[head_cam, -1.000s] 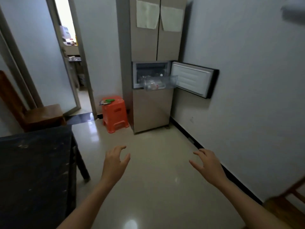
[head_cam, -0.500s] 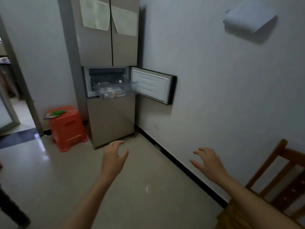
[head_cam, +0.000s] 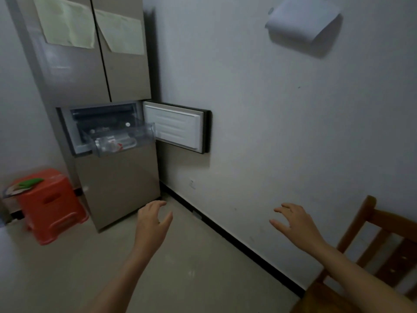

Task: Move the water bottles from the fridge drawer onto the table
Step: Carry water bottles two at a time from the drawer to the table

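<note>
Approach to the fridge. The view has swung right and closed in since a second ago: the dark counter that then filled the near left is out of frame, and the fridge (head_cam: 99,109) now stands larger at the far left. This reads as the walk toward the bottles, with no bottle yet taken.

The middle compartment door (head_cam: 174,127) is swung open to the right, flat against the wall. The clear fridge drawer (head_cam: 123,141) is pulled out, projecting past the cabinet front. Inside it lie the water bottles (head_cam: 110,144), seen blurred through the front wall; their count cannot be told.

The left hand (head_cam: 152,224) and right hand (head_cam: 295,224) are both raised at the near centre, fingers spread and loosely curled, each holding nothing, well apart from the drawer.

Open floor runs between the hands and the fridge. Edges to mind: the orange stool (head_cam: 50,206) just left of the fridge base, carrying a fan-like green object; the wooden chair (head_cam: 370,247) at near right beside the right forearm; the projecting edge of the open door right of the drawer. A paper holder (head_cam: 302,23) hangs high on the wall, clear of the path.
</note>
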{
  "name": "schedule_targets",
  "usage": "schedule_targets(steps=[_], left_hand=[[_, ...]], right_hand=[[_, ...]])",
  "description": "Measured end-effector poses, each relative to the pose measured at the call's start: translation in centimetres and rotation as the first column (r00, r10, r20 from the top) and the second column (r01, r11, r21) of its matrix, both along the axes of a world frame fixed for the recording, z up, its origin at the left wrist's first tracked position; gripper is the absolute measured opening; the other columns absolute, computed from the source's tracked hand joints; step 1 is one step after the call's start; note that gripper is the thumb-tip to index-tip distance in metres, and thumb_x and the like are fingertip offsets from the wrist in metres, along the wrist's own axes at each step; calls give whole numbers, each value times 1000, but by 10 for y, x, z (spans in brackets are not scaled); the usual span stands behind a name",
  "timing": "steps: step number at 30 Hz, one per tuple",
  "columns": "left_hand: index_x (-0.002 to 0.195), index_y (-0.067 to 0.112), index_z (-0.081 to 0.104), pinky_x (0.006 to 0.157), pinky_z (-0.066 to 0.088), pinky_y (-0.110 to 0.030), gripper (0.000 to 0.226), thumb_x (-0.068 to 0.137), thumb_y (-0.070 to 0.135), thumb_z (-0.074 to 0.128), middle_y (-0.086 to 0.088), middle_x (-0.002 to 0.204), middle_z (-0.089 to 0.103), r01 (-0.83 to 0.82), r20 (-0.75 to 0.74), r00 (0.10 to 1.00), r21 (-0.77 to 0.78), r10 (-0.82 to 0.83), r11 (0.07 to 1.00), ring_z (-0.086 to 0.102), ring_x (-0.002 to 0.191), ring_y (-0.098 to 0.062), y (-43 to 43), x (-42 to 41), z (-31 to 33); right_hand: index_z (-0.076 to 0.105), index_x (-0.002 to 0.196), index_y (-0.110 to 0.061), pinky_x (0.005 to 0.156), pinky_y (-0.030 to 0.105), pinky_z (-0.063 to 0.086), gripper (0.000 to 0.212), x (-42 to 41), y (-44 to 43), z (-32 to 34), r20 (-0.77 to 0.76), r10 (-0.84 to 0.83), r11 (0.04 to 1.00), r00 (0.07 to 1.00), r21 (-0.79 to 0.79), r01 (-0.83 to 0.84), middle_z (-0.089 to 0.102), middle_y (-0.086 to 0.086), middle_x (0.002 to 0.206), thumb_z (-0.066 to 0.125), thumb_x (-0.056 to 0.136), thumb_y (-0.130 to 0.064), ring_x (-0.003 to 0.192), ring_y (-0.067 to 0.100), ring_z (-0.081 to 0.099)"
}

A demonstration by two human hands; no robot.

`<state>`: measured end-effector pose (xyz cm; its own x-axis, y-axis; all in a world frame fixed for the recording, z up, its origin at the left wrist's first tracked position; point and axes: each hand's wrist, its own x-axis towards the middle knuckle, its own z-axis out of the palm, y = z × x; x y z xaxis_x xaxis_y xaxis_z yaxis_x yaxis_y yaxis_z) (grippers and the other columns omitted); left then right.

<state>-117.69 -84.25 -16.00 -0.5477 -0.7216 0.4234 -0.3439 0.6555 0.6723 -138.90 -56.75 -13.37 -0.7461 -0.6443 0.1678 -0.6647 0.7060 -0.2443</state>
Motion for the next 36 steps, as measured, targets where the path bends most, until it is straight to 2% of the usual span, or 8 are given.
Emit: schedule_targets(steps=[2, 4, 16, 19, 21, 25, 33, 36], left_hand=[[110, 2, 62, 96, 36, -37, 29, 81, 9, 65, -15, 114, 61, 4, 2, 1000, -10, -4, 1000, 50, 111, -33, 6, -28, 3], [111, 2, 61, 96, 35, -36, 30, 82, 10, 64, -14, 116, 60, -7, -5, 1000, -15, 6, 1000, 48, 113, -33, 14, -55, 5], [111, 4, 61, 95, 33, -32, 28, 84, 12, 63, -15, 118, 59, -158, -45, 987, -50, 155, 986, 46, 116, -32, 52, -178, 24], [109, 3, 62, 97, 34, -37, 28, 82, 11, 65, -16, 116, 60, -210, -7, 978, -44, 210, 977, 48, 116, -34, 47, -185, 14], [108, 2, 62, 96, 35, -39, 28, 81, 9, 66, -16, 114, 61, -239, 4, 971, -34, 239, 971, 49, 114, -36, 40, -185, 12], [106, 1, 63, 93, 35, -39, 27, 80, 7, 66, -18, 112, 62, -315, 20, 948, -56, 316, 948, 50, 112, -37, 13, -183, 9], [103, -2, 64, 92, 38, -43, 25, 78, 4, 68, -21, 107, 63, -398, 9, 917, -65, 400, 915, 53, 106, -39, -79, -194, -5], [102, -1, 64, 92, 38, -42, 25, 78, 5, 69, -21, 107, 64, -408, -3, 913, -57, 409, 911, 54, 106, -39, -125, -206, -4]], right_hand=[[53, 126, -18, 103, 35, 29, 79, -23, 6, 4, 6, 10, 1000, 1000, -17, -10, 44, 6, 138, 30, 73, -72, 131, 20, 33], [53, 126, -18, 102, 36, 29, 97, -52, 10, 6, -1, 27, 999, 1000, -28, -27, 44, 6, 137, 13, 58, -75, 131, 20, 34], [50, 128, -20, 103, 33, 28, 93, -209, 8, 24, -78, 211, 977, 974, -20, -213, 42, 4, 139, 14, 61, -75, 132, 18, 33], [49, 128, -21, 102, 32, 29, 100, -229, -7, 15, -69, 275, 961, 959, -10, -276, 42, 2, 139, 6, 57, -76, 132, 17, 33], [49, 128, -21, 101, 32, 30, 113, -239, -22, 10, -57, 312, 949, 948, -20, -314, 43, 3, 138, 0, 51, -87, 131, 17, 33], [50, 128, -20, 101, 33, 31, 135, -256, -65, 0, -34, 376, 925, 926, -41, -377, 43, 2, 137, -22, 38, -92, 131, 17, 34], [47, 130, -21, 102, 31, 29, 125, -276, -177, -9, -59, 485, 872, 872, -42, -488, 41, 2, 139, -9, 44, -93, 131, 16, 33], [47, 130, -21, 102, 30, 28, 128, -290, -222, -2, -77, 494, 866, 866, -46, -498, 41, 2, 139, -13, 43, -93, 130, 16, 34]])
